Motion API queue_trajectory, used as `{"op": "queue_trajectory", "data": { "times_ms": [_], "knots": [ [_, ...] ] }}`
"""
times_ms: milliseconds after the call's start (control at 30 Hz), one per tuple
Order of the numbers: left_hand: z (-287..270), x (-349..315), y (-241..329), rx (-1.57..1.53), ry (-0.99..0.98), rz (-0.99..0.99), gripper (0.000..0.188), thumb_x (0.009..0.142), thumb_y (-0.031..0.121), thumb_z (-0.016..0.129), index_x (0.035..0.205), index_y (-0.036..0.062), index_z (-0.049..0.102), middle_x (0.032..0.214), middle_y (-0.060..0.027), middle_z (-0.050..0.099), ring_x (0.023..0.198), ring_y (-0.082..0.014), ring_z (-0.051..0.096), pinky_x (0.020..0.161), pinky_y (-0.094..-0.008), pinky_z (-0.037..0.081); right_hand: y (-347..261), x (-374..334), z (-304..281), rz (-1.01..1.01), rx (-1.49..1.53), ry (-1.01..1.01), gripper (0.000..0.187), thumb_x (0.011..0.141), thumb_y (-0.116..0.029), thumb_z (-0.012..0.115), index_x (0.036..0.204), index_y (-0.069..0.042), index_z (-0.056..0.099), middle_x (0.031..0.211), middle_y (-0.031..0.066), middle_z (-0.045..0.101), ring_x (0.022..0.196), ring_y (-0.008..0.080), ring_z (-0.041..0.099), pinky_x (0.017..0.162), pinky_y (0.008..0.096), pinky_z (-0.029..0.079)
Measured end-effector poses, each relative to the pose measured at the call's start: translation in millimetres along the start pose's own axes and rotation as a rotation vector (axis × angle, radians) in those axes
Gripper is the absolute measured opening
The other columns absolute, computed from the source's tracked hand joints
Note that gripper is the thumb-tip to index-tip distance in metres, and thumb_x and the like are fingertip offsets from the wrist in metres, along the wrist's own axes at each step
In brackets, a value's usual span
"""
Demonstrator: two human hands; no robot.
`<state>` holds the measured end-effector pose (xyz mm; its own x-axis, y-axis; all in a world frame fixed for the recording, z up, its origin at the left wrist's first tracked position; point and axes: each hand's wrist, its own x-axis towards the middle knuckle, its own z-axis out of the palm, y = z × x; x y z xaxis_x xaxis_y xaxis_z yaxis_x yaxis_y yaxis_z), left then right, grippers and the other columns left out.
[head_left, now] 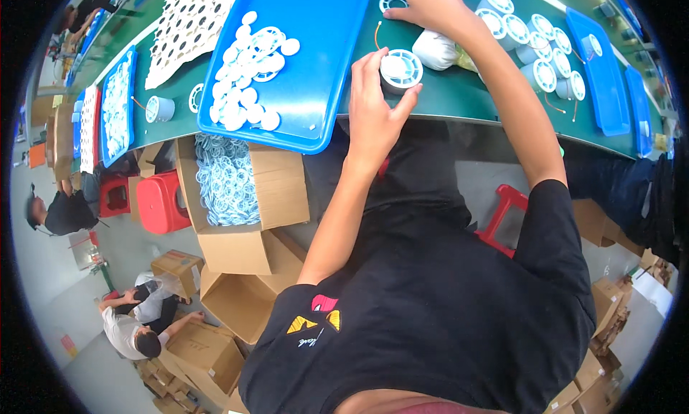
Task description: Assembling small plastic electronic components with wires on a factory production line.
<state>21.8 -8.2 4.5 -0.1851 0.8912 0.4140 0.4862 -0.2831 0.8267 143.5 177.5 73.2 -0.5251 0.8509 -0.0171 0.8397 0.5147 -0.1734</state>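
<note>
My left hand (375,102) is wrapped round a white cylindrical housing (401,69) with a spoked round top, held upright at the table's near edge. A thin orange wire (378,36) rises beside its fingertips. Farther off, my right hand (434,11) grips a white spoked ring (392,3) between thumb and fingers; some of those fingers are cut off by the picture's top edge. Just below the right hand lies a white rounded bundle (435,50), partly behind the forearm.
A blue tray (316,69) to the left carries white discs (244,77) and spoked rings. Several similar housings (543,75) stand at the right near another blue tray (599,91). An open carton (276,188) of pale rings sits below the table edge. Red stools (161,202) and people are around.
</note>
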Motion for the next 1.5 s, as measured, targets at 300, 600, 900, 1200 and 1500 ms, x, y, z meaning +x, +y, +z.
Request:
{"op": "queue_trajectory", "data": {
  "times_ms": [300, 600, 900, 1200, 1500],
  "knots": [
    [1, 3, 1, -0.030, -0.003, -0.037, 0.068, 0.081, 0.013, 0.087, 0.140, -0.0007, 0.055, 0.133, -0.0184, 0.057, 0.124, -0.0330, 0.059, 0.107, -0.0410, 0.048, 17, 4, 24, -0.285, 0.115, 0.310, 0.047, 0.083, -0.035, 0.078, 0.105, 0.005, 0.070, 0.105, 0.0314, 0.067, 0.106, 0.0449, 0.067, 0.091, 0.0508, 0.057],
    [-6, 1, -1, -0.067, -0.033, -0.070, 0.074, 0.082, 0.011, 0.087, 0.145, -0.0006, 0.049, 0.137, -0.0191, 0.058, 0.128, -0.0297, 0.061, 0.108, -0.0399, 0.049, -27, -85, -12, -0.261, 0.476, 0.307, 0.046, 0.086, -0.032, 0.080, 0.123, -0.007, 0.070, 0.120, 0.0198, 0.061, 0.107, 0.0343, 0.062, 0.094, 0.0444, 0.052],
    [-8, -1, 0, -0.147, -0.066, -0.121, 0.085, 0.085, 0.005, 0.083, 0.154, -0.0007, 0.034, 0.140, -0.0217, 0.061, 0.127, -0.0298, 0.063, 0.109, -0.0406, 0.050, -24, -104, 11, -0.469, 0.306, 0.278, 0.055, 0.081, -0.028, 0.081, 0.126, 0.001, 0.070, 0.114, 0.0158, 0.061, 0.109, 0.0326, 0.059, 0.096, 0.0425, 0.050],
    [-4, -2, -8, -0.080, -0.065, -0.089, 0.084, 0.086, 0.011, 0.085, 0.153, -0.0013, 0.037, 0.142, -0.0238, 0.060, 0.130, -0.0318, 0.062, 0.111, -0.0421, 0.049, -22, -106, 8, -0.421, 0.387, 0.207, 0.054, 0.082, -0.027, 0.079, 0.127, 0.001, 0.068, 0.116, 0.0178, 0.061, 0.107, 0.0355, 0.064, 0.095, 0.0419, 0.052],
    [-3, -5, -10, -0.084, -0.033, -0.044, 0.080, 0.086, 0.013, 0.084, 0.151, -0.0001, 0.040, 0.137, -0.0246, 0.062, 0.126, -0.0396, 0.063, 0.106, -0.0446, 0.052, -23, -111, 12, -0.413, 0.388, 0.257, 0.052, 0.086, -0.030, 0.080, 0.125, 0.002, 0.066, 0.116, 0.0172, 0.060, 0.105, 0.0345, 0.064, 0.092, 0.0420, 0.052]
  ]
}}
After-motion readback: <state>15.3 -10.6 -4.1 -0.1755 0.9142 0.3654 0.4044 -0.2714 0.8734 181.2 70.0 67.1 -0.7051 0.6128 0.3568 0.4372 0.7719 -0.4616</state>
